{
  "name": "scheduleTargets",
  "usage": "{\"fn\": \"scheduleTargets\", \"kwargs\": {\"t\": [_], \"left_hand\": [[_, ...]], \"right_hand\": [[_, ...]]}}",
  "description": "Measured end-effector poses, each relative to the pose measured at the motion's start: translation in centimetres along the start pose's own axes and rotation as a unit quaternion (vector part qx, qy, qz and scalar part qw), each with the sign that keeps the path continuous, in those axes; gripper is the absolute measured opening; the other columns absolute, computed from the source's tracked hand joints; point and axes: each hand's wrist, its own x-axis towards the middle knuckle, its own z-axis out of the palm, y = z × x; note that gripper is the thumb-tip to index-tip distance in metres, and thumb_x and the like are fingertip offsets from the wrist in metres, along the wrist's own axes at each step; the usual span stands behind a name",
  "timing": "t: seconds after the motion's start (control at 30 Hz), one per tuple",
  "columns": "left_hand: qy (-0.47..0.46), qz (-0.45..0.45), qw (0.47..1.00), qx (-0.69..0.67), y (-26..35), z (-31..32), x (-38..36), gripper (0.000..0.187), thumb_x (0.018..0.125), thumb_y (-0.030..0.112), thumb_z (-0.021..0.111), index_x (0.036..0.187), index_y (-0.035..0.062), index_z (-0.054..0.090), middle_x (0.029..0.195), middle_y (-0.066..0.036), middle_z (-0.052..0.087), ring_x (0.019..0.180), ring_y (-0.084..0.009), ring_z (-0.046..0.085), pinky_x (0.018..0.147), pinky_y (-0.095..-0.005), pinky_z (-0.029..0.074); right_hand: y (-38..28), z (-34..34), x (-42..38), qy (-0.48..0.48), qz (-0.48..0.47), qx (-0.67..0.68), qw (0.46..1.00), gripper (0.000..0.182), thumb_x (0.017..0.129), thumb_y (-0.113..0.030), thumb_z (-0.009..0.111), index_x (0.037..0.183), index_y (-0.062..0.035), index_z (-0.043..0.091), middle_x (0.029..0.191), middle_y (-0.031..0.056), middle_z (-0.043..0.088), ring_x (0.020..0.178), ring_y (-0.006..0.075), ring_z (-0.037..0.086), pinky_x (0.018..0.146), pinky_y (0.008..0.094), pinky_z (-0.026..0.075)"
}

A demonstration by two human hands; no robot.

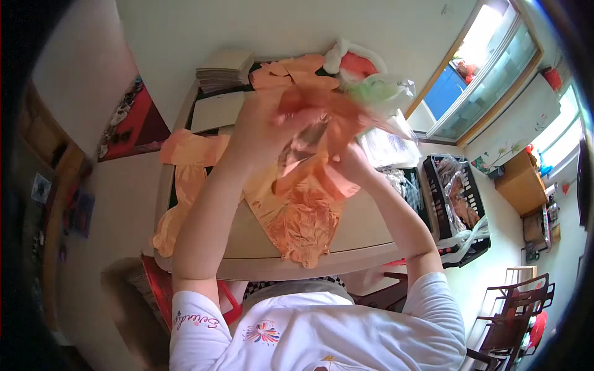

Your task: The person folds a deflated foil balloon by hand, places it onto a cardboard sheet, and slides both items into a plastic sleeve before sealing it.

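Above the table, my left hand (275,120) is smeared by motion, with its fingers closed on a crumpled orange foil balloon (340,127) that looks flat and uninflated. My right hand (351,166) pinches a lower part of the same orange material on the right. Beneath both hands, another flat, shiny orange foil balloon (303,216) lies on the table, its narrow end reaching the near edge. More orange pieces (189,179) are spread along the table's left side. The hands partly hide what lies between them.
Stacked cards (224,68) stand at the back left, near more orange foil (297,71). A red-and-white hat (359,65) and clear plastic bags (390,148) lie at the back right. Beside the table, a black crate (440,210) holds plastic-wrapped items. Wooden chairs (510,321) stand at right.
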Motion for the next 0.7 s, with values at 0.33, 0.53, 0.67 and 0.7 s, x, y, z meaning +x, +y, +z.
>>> {"fn": "scheduleTargets", "kwargs": {"t": [0.33,0.53,0.67,0.7], "left_hand": [[-0.039,0.101,0.96,0.257,-11.0,5.7,-19.7,0.015,0.081,0.002,0.067,0.096,0.0047,0.067,0.105,-0.01,0.066,0.099,-0.0278,0.064,0.089,-0.0424,0.052],[-0.091,0.007,0.941,0.327,-14.4,6.4,-22.2,0.026,0.075,-0.004,0.063,0.099,0.0037,0.067,0.108,-0.011,0.065,0.108,-0.0277,0.06,0.096,-0.0399,0.048],[-0.103,0.01,0.942,0.318,-14.9,6.7,-22.7,0.029,0.072,-0.006,0.061,0.1,0.0031,0.067,0.108,-0.011,0.064,0.109,-0.0287,0.059,0.095,-0.0405,0.047],[-0.098,0.011,0.943,0.317,-15.0,6.7,-22.7,0.029,0.073,-0.005,0.061,0.1,0.003,0.067,0.108,-0.011,0.064,0.109,-0.0289,0.058,0.095,-0.0401,0.048]], "right_hand": [[6.6,6.1,3.8,0.135,-0.054,-0.152,0.978,0.043,0.093,-0.02,0.048,0.135,-0.0264,0.051,0.144,0.0082,0.043,0.138,0.0268,0.033,0.112,0.0565,0.017],[10.1,10.7,4.5,0.095,0.074,-0.226,0.967,0.057,0.086,-0.009,0.048,0.138,-0.0303,0.046,0.149,0.0131,0.035,0.141,0.0286,0.027,0.111,0.0635,0.013],[10.8,11.5,4.4,0.109,0.064,-0.228,0.965,0.062,0.083,-0.008,0.05,0.141,-0.0281,0.043,0.15,0.0135,0.034,0.141,0.0288,0.028,0.112,0.0614,0.014],[10.4,11.4,4.0,0.116,0.071,-0.214,0.967,0.06,0.084,-0.009,0.051,0.141,-0.026,0.043,0.15,0.0135,0.033,0.141,0.0292,0.027,0.112,0.0606,0.013]]}}
